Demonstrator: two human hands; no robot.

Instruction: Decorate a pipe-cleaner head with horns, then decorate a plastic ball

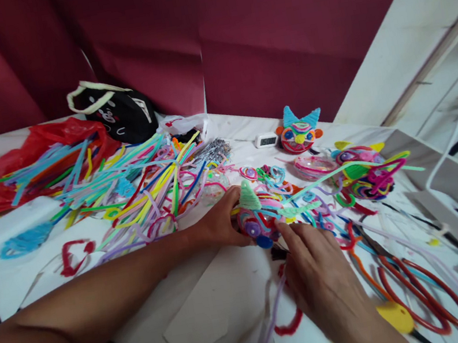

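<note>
Nearest the camera, the left forearm (112,290) stretches in from 8 o'clock to the desk (241,125)'s middle, where the left hand (224,219) grips a decorated ball (252,227). Its pale green ear (249,197) points to 12 o'clock; no clear long axis shows. The right hand (319,267) comes from 5 o'clock, fingers bent, tips at the ball; any pinch is hidden. One black bag (128,121) sits at 10 o'clock, one blue-eared ball (300,141) at 1.

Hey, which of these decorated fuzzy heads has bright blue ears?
The back head, just right of the small white display, has two pointed blue ears. The held head, in the left hand, shows pale green; the far-right cluster shows yellow tips.
</note>
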